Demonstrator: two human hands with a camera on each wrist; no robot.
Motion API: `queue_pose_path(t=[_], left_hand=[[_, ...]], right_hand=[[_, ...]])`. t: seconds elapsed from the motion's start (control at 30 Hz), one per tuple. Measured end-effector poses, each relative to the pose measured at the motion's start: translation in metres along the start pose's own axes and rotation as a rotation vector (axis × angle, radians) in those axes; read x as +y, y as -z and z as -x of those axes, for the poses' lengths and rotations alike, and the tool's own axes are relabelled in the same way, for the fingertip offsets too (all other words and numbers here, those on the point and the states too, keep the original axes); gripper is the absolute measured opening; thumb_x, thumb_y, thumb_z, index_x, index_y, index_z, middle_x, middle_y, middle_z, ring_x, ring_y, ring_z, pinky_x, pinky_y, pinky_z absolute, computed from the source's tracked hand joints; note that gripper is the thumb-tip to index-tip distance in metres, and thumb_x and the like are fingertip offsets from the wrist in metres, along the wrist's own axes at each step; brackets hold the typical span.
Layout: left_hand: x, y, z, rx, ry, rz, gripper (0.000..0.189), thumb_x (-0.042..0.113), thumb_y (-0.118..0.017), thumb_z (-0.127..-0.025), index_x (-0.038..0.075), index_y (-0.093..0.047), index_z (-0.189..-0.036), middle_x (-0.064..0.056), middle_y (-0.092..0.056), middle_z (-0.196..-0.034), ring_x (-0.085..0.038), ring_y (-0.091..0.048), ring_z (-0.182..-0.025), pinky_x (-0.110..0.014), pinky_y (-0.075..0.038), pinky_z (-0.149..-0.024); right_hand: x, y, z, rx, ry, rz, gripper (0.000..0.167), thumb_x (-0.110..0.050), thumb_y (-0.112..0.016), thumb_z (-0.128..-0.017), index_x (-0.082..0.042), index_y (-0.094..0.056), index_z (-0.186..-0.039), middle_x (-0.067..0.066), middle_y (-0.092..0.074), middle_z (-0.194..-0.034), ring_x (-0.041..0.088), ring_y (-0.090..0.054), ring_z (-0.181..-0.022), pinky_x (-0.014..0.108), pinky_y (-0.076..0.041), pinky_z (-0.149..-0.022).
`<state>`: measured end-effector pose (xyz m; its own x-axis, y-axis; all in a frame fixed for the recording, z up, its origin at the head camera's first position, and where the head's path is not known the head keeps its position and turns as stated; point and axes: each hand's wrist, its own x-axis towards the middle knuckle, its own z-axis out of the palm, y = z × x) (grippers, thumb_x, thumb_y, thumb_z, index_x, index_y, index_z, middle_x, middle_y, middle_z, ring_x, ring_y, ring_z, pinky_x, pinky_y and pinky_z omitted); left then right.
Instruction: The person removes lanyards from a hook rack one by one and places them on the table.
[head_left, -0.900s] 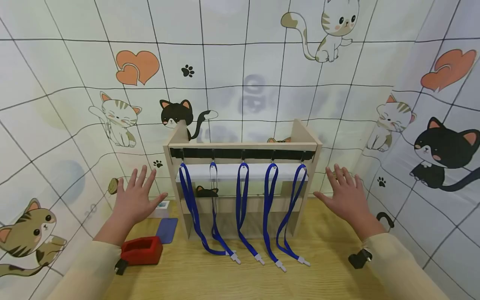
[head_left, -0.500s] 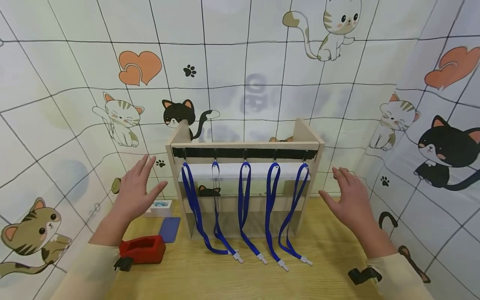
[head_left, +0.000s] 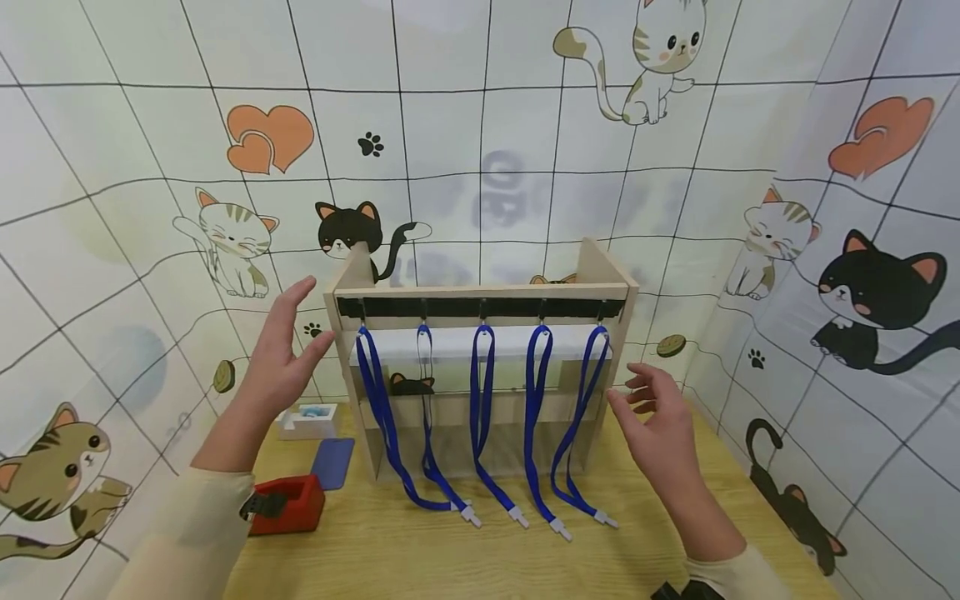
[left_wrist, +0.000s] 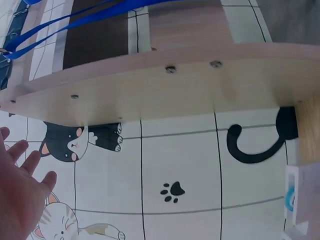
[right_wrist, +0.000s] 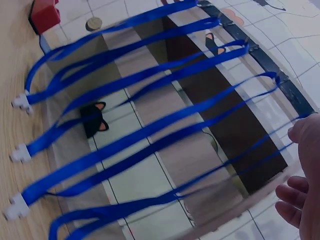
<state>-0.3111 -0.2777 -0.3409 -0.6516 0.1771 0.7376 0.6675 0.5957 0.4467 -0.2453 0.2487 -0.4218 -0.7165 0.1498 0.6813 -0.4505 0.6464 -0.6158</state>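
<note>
Several blue lanyards with white clips hang in a row from hooks on a black strip [head_left: 480,308] across a pale wooden rack [head_left: 480,292]. The lanyard at the right end [head_left: 576,421] is nearest to my right hand [head_left: 663,433], which hovers beside the rack with loosely bent fingers and holds nothing. In the right wrist view the thumb [right_wrist: 299,131] overlaps the top of that lanyard's loop. My left hand [head_left: 273,367] is raised off the rack's left side, fingers extended, thumb apart, nothing in it. The left wrist view shows it below the side panel [left_wrist: 165,92].
On the wooden table [head_left: 420,558], left of the rack, are a red open-topped holder [head_left: 300,504], a blue flat card-like piece [head_left: 332,463] and a small white box [head_left: 307,422]. A cat-print sheet [head_left: 450,125] surrounds the table at the back and sides.
My right hand has moved left toward the rack and its fingers have bent. The left hand has turned sideways and risen slightly. The lanyards hang as before.
</note>
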Motion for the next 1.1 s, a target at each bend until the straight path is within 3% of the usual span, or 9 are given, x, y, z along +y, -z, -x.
queue_pose_path(t=[0.2,0.33,0.47,0.63,1.1], left_hand=[[0.009,-0.008,-0.014,0.067,-0.076,0.109,0.067,0.005,-0.070,-0.101,0.008,-0.048,-0.164,-0.016,-0.049,-0.167,-0.033,-0.040,-0.157,-0.070,-0.036,-0.122],[0.014,-0.014,-0.024,0.089,-0.071,0.174,0.064,-0.002,-0.072,-0.101,0.007,-0.051,-0.161,-0.016,-0.052,-0.163,-0.032,-0.044,-0.154,-0.071,-0.040,-0.119],[0.019,-0.018,-0.027,0.073,-0.021,0.234,0.055,-0.002,-0.070,-0.105,0.008,-0.057,-0.157,-0.008,-0.050,-0.166,-0.025,-0.043,-0.155,-0.050,-0.045,-0.120],[0.017,-0.020,-0.025,0.080,0.006,0.287,0.046,-0.005,-0.068,-0.106,0.004,-0.062,-0.151,-0.007,-0.050,-0.166,-0.021,-0.045,-0.153,-0.024,-0.049,-0.106],[0.014,-0.026,-0.025,0.090,0.024,0.357,0.044,-0.005,-0.066,-0.108,0.004,-0.062,-0.150,-0.005,-0.050,-0.166,-0.021,-0.044,-0.155,-0.024,-0.052,-0.104]], right_hand=[[-0.005,-0.023,0.008,0.005,-0.077,-0.048,0.047,-0.007,-0.083,-0.101,0.001,-0.062,-0.142,0.015,-0.066,-0.117,0.019,-0.065,-0.094,0.014,-0.051,-0.079],[-0.005,-0.035,0.009,0.027,-0.123,-0.091,0.044,-0.005,-0.084,-0.100,0.001,-0.063,-0.139,0.018,-0.066,-0.118,0.027,-0.068,-0.097,0.012,-0.050,-0.079],[-0.005,-0.046,0.010,0.066,-0.131,-0.122,0.041,-0.003,-0.085,-0.098,0.002,-0.065,-0.133,0.018,-0.066,-0.116,0.032,-0.069,-0.097,0.013,-0.051,-0.079],[-0.003,-0.058,0.014,0.108,-0.098,-0.132,0.031,-0.001,-0.085,-0.097,0.003,-0.069,-0.123,0.016,-0.067,-0.108,0.029,-0.067,-0.091,0.019,-0.053,-0.077],[-0.003,-0.073,0.017,0.200,-0.037,-0.211,0.011,0.002,-0.083,-0.097,0.003,-0.077,-0.105,0.012,-0.074,-0.094,0.011,-0.064,-0.083,0.014,-0.052,-0.075]])
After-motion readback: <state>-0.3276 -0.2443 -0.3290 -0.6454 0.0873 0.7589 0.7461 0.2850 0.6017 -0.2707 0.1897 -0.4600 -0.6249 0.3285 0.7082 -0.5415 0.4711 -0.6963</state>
